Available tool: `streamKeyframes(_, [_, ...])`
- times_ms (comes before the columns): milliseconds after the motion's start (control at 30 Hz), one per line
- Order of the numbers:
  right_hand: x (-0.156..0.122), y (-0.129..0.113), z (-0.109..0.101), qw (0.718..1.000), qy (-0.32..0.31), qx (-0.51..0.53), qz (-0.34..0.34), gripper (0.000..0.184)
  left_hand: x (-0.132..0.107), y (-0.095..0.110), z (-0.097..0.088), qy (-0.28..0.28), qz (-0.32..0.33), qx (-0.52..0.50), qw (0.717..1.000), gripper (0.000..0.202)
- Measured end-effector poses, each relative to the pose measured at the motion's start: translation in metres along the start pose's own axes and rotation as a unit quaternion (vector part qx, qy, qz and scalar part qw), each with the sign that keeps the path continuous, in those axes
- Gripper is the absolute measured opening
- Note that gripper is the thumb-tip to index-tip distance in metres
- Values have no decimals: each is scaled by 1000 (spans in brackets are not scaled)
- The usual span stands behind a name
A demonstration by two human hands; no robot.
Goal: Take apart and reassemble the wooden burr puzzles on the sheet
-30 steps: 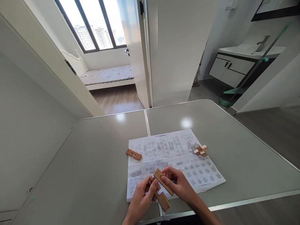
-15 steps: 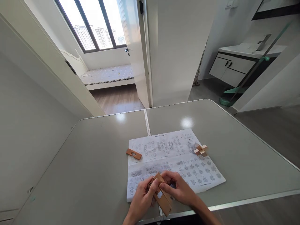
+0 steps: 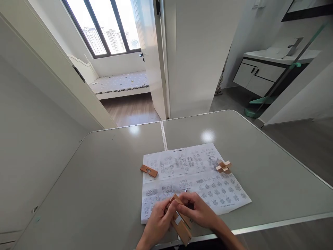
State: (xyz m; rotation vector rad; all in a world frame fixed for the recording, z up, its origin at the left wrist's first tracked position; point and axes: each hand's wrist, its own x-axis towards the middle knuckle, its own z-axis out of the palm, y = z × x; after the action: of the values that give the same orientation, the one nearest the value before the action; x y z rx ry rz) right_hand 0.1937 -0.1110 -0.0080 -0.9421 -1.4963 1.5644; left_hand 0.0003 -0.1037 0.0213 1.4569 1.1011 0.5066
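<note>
Close to the table's front edge, my left hand (image 3: 158, 218) is closed on flat brown wooden puzzle pieces (image 3: 184, 233), pinching them near the top. My right hand (image 3: 200, 211) grips the same pieces from the other side, fingers curled over their upper end. The pieces sit face to face at a slant, and a light gap shows through a cut-out. How many there are I cannot tell. Under and beyond my hands lies a printed instruction sheet (image 3: 179, 177) covered with small diagrams. Another slotted wooden piece (image 3: 149, 171) rests on its left edge.
A cross-shaped wooden puzzle (image 3: 223, 167) rests on the sheet's right edge. The grey table (image 3: 111, 180) has a seam down its middle and a pale metal rim. Past it are a door (image 3: 151, 52), a bed (image 3: 122, 80) and a washbasin cabinet (image 3: 257, 74).
The wooden pieces have turned slightly in my hands, their lower end shifting a little downward. My right fingers have moved slightly over the top. The objects on the sheet stay put.
</note>
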Motion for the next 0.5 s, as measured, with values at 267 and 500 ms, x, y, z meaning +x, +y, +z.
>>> streamKeyframes(267, [0, 0, -1, 1000, -5, 12, 2, 50, -3, 0, 1, 18, 2, -22, 1000, 56])
streamKeyframes(500, [0, 5, 2, 996, 53, 69, 35, 50, 0, -10, -42, 183, -68, -61, 979, 70])
